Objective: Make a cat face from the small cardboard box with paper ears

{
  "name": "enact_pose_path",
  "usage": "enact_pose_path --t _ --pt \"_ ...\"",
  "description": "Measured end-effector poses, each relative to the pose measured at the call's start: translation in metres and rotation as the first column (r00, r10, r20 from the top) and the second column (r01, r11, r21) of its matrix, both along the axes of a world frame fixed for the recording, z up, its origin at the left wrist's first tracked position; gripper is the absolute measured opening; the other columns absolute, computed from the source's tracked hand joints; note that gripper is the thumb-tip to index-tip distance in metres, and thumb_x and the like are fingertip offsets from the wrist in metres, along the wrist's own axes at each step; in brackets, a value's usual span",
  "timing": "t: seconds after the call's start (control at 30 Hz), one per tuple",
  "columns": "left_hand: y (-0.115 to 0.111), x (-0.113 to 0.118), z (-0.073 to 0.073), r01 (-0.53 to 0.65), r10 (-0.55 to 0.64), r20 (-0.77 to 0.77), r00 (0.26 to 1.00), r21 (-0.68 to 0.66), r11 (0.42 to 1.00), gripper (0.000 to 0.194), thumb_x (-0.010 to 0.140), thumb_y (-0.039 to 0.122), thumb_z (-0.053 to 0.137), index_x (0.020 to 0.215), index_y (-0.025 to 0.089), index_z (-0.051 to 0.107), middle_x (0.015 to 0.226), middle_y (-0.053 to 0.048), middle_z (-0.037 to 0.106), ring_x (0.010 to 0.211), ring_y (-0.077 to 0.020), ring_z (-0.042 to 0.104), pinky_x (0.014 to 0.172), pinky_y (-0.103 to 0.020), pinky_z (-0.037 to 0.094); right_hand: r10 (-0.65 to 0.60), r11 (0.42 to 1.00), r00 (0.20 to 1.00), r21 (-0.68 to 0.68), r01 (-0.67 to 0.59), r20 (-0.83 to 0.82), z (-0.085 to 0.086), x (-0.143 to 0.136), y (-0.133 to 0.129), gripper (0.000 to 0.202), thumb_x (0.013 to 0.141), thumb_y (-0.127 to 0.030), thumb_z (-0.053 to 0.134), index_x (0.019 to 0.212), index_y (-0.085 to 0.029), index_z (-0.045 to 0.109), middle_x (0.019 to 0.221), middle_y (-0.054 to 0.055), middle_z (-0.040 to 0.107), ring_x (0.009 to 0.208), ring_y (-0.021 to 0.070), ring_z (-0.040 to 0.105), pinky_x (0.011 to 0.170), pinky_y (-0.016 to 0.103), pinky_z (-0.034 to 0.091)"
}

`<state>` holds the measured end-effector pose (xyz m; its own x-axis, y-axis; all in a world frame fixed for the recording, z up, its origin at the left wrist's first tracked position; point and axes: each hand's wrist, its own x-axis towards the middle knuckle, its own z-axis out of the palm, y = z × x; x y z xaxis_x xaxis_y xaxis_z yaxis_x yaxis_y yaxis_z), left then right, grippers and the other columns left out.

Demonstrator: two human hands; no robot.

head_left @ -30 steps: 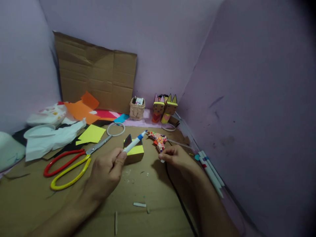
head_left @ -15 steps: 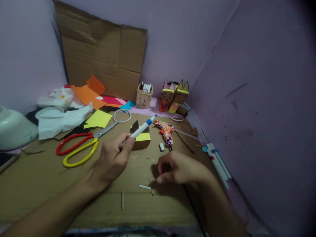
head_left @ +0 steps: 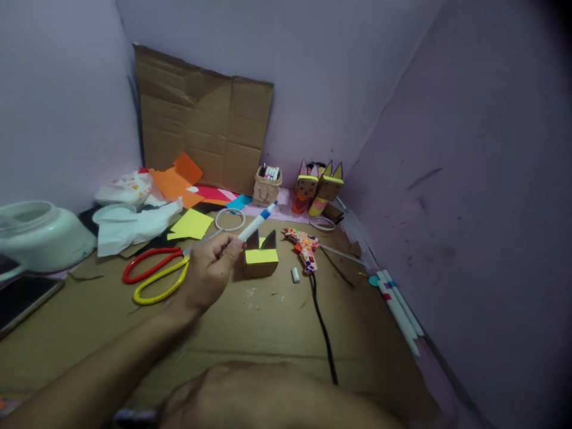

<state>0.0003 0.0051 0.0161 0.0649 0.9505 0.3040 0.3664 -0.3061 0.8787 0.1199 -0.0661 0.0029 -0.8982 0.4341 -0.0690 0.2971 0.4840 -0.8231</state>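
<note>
My left hand [head_left: 210,277] is closed round a white marker [head_left: 257,225] with a blue band, its tip pointing up and to the right. Just beyond the hand sits a small cardboard box [head_left: 260,268] with a yellow top and two dark pointed ears. To its right lie a white pen cap [head_left: 295,274] and a glue gun [head_left: 306,247] covered in colourful patterned paper, its black cord [head_left: 324,333] running towards me. My right hand [head_left: 268,396] is blurred, low and close to the camera at the bottom edge, and its fingers cannot be made out.
Scissors [head_left: 156,290] with red and yellow handles lie left of my left hand. A pot of markers [head_left: 267,190] and two eared cardboard figures [head_left: 328,187] stand at the back. A phone [head_left: 27,304], a white bowl-like vessel [head_left: 49,235] and several markers [head_left: 400,313] lie at the sides.
My right hand has drawn back from over the cardboard to the bottom edge, close to the camera. My left hand still holds the marker. The whole view has shifted slightly.
</note>
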Motion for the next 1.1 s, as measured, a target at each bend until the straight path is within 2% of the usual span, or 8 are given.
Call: enact_pose_path --t 0.07,0.17,0.27,0.4,0.57,0.8,0.97,1.1 --pt "-0.002 -0.001 0.003 0.057 -0.058 -0.035 0.998 -0.038 0.998 0.031 0.088 0.044 0.046 0.077 0.018 0.06 0.054 0.006 0.037 0.052 -0.0118 0.034 0.048 -0.024 0.027 -0.133 0.99 0.989 0.045 0.136 -0.062 0.014 0.019 0.008 0.009 0.078 -0.032 0.072 0.072 -0.025 0.072 0.066 -0.006 0.07 0.056 0.0102 0.061 0.049 0.017 0.041" --pt "-0.011 0.004 0.005 0.119 -0.125 -0.065 0.99 -0.093 0.988 0.034 0.088 0.044 0.044 0.069 0.018 0.056 0.057 0.005 0.04 0.056 -0.0123 0.038 0.051 -0.024 0.029 -0.568 0.722 0.757 0.246 0.647 -0.323 0.028 0.058 0.025 0.012 0.087 -0.027 0.061 0.09 -0.024 0.072 0.061 -0.003 0.066 0.052 0.0128 0.057 0.05 0.021 0.043" --pt "-0.025 0.015 0.006 0.188 -0.196 -0.047 0.979 -0.139 0.972 0.036 0.09 0.044 0.041 0.068 0.018 0.054 0.059 0.004 0.043 0.056 -0.0119 0.04 0.05 -0.024 0.031 -0.484 0.599 0.793 0.52 0.609 -0.371 0.027 0.081 0.039 0.04 0.083 -0.015 0.055 0.121 -0.025 0.063 0.074 0.002 0.072 0.055 0.0138 0.058 0.054 0.024 0.043" --pt "-0.042 0.027 0.002 0.332 -0.342 -0.088 0.936 -0.111 0.937 0.038 0.094 0.041 0.037 0.07 0.018 0.056 0.056 0.005 0.044 0.051 -0.0112 0.042 0.049 -0.024 0.031 -0.452 0.544 0.798 0.586 0.6 -0.398 0.009 0.088 0.05 0.025 0.074 -0.011 0.059 0.095 -0.024 0.063 0.068 0.001 0.07 0.053 0.0146 0.062 0.05 0.023 0.041" --pt "-0.043 0.033 -0.03 0.346 -0.191 -0.481 0.856 0.258 0.902 0.026 0.09 0.025 0.04 0.077 0.016 0.061 0.068 -0.005 0.062 0.06 -0.0168 0.056 0.057 -0.029 0.039 -0.633 0.172 0.07 -0.052 0.984 -0.771 -0.024 0.089 0.058 0.018 0.086 -0.02 0.06 0.08 -0.027 0.045 0.066 -0.004 0.064 0.047 0.0126 0.06 0.047 0.023 0.047" --pt "-0.04 -0.006 -0.048 0.166 -0.058 -0.505 0.861 0.173 0.971 0.028 0.095 0.024 0.039 0.075 0.019 0.058 0.067 -0.003 0.065 0.061 -0.0157 0.06 0.059 -0.027 0.043 -0.539 0.337 0.427 0.278 0.899 -0.727 -0.062 0.082 0.05 0.017 0.077 -0.012 0.066 0.077 -0.026 0.056 0.066 0.0 0.071 0.052 0.0167 0.067 0.055 0.027 0.052" --pt "-0.05 -0.063 -0.049 -0.132 0.198 -0.523 0.829 0.162 0.978 0.019 0.092 0.032 0.045 0.086 0.022 0.06 0.075 -0.001 0.066 0.068 -0.0173 0.063 0.067 -0.028 0.047 -0.562 0.28 0.347 0.222 0.934 -0.751 -0.052 0.083 0.05 0.016 0.083 -0.011 0.059 0.086 -0.026 0.056 0.067 -0.001 0.068 0.055 0.0152 0.065 0.057 0.027 0.052" --pt "-0.036 -0.053 -0.038 -0.179 0.189 -0.401 0.897 0.063 0.982 0.033 0.085 0.035 0.052 0.115 0.02 0.055 0.104 -0.008 0.068 0.09 -0.0222 0.067 0.079 -0.033 0.054 -0.636 0.324 0.25 0.042 0.945 -0.73 -0.043 0.082 0.052 0.012 0.087 -0.015 0.056 0.093 -0.026 0.055 0.069 -0.003 0.066 0.048 0.0118 0.059 0.047 0.023 0.049"
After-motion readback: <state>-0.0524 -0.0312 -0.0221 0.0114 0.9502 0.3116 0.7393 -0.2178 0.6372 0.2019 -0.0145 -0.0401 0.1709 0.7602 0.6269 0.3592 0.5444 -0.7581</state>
